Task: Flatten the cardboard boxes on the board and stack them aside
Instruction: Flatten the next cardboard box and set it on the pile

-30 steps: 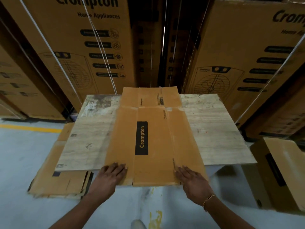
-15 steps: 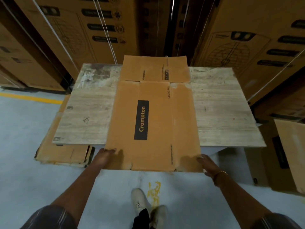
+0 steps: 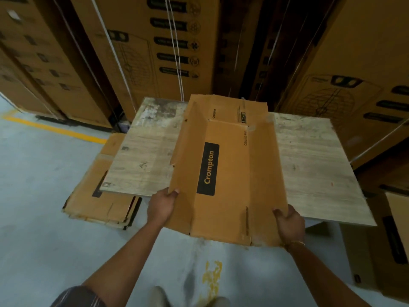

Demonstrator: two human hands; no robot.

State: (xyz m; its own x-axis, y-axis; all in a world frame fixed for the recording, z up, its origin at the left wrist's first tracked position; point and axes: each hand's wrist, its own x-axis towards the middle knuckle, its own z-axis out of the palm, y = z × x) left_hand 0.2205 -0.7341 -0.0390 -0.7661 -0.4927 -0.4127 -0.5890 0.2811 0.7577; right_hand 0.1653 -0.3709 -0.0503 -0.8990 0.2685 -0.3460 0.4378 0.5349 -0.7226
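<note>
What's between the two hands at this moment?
In the head view, the flattened Crompton box spans the gap: left hand grips its left edge, right hand its right.

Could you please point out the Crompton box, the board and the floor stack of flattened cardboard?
Crompton box (image 3: 232,185): head view, middle panel, right of the black label.
board (image 3: 309,169): head view, bare surface right of the box.
floor stack (image 3: 93,209): head view, top sheet, left of the board.
</note>
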